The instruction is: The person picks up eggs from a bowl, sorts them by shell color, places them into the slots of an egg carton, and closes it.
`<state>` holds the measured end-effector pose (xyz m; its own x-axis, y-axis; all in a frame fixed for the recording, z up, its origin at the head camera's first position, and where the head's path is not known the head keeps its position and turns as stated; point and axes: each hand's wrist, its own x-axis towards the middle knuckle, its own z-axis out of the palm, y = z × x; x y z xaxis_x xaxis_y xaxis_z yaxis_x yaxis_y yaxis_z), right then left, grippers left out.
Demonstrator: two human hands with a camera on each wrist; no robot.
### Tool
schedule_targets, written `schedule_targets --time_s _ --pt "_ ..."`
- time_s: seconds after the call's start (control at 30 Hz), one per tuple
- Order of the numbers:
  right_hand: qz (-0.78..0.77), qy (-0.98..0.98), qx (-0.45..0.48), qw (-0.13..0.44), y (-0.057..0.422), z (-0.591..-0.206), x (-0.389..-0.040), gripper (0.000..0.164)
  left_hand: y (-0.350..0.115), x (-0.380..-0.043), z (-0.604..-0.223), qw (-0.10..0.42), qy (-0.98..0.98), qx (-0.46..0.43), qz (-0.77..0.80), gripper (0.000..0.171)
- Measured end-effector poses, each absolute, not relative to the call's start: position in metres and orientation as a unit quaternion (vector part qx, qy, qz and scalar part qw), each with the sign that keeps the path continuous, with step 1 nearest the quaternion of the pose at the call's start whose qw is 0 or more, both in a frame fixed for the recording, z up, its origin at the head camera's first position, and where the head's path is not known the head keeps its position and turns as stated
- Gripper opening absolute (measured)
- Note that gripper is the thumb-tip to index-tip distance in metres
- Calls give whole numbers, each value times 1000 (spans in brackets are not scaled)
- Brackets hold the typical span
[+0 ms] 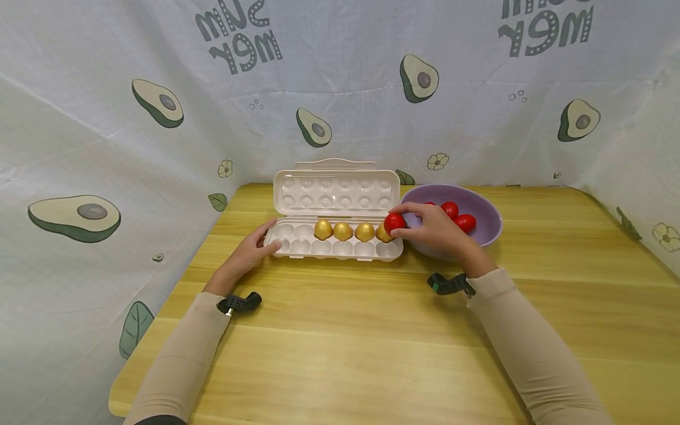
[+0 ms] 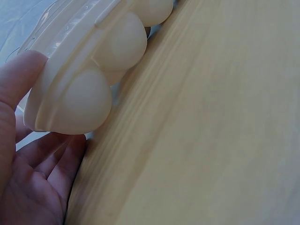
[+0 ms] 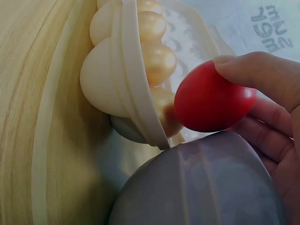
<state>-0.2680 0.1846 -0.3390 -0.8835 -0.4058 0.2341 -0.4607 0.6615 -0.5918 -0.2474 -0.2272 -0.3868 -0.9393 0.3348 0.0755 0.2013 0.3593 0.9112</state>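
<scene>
A pale plastic egg carton (image 1: pixel 342 249) lies on the table with its lid (image 1: pixel 337 195) tipped up behind it. Several golden eggs (image 1: pixel 343 231) stand in the back row of its cups. My left hand (image 1: pixel 248 251) grips the carton's left end; in the left wrist view the thumb (image 2: pixel 26 75) lies on the rim and the other fingers pass beneath. Between thumb and fingers my right hand (image 1: pixel 438 231) pinches a red egg (image 3: pixel 213 98), held over the carton's right end beside the rightmost golden egg (image 3: pixel 164 110). The hand partly covers a purple bowl (image 1: pixel 490 221).
More red eggs (image 1: pixel 465 222) lie in the bowl, which stands right beside the carton. A wooden table (image 1: pixel 340 342) spreads under everything. Behind it hangs a pale cloth (image 1: pixel 361 118) printed with avocados, flowers and letters.
</scene>
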Motion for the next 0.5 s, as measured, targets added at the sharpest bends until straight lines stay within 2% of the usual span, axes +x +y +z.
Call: schedule_targets --time_s 0.5 --pt "318 -914 253 11 184 -342 -268 44 -224 -247 -384 56 825 152 542 66"
